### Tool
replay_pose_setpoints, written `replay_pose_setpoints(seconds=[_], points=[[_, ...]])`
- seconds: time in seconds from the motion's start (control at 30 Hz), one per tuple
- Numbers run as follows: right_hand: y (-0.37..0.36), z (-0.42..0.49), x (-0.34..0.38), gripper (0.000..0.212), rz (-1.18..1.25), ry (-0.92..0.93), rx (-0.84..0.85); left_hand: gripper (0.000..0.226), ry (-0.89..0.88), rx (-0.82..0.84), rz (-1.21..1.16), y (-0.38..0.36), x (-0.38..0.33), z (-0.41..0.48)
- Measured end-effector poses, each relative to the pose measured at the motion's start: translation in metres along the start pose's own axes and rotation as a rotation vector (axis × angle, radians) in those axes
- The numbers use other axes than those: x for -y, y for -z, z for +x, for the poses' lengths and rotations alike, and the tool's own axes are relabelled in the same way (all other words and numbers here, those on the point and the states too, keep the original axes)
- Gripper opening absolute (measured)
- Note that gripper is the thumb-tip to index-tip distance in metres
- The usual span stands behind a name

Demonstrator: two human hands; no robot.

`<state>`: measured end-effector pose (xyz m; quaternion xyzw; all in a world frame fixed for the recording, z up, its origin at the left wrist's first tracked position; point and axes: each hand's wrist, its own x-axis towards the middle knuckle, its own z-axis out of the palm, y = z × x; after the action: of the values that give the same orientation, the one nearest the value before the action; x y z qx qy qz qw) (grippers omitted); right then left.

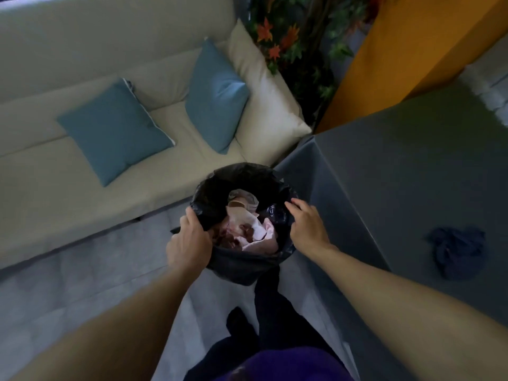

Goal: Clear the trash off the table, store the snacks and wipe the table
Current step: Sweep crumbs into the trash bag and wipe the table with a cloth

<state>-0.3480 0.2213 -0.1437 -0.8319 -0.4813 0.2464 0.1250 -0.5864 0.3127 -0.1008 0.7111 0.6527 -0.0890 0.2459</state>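
Observation:
A round bin lined with a black trash bag (220, 185) stands on the floor between the sofa and the grey table (412, 166). Crumpled paper, wrappers and a brown cup (247, 224) lie inside it. My left hand (189, 243) grips the bag's rim on the near left side, fingers curled over the plastic. My right hand (308, 224) is on the rim at the right, fingertips pinching the black plastic. A crumpled dark blue cloth (456, 251) lies on the table to the right.
A beige sofa (68, 188) with two blue cushions (115, 127) and a cream pillow (264, 89) fills the left. A plant with orange leaves (291, 37) and an orange wall (406, 50) stand behind the table. My dark-trousered legs (269, 312) are just below the bin.

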Motion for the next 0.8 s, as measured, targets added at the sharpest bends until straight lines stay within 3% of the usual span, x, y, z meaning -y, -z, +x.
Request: replay_pose_setpoints(seconds=[0.37, 0.8], points=[[-0.053, 0.089, -0.002, 0.070, -0.067, -0.040, 0.140, 0.077, -0.022, 0.024, 0.130, -0.038, 0.011, 0.090], [-0.207, 0.162, -0.069, 0.068, -0.009, -0.242, 0.158, 0.078, -0.085, 0.125, 0.152, -0.183, 0.055, 0.214]])
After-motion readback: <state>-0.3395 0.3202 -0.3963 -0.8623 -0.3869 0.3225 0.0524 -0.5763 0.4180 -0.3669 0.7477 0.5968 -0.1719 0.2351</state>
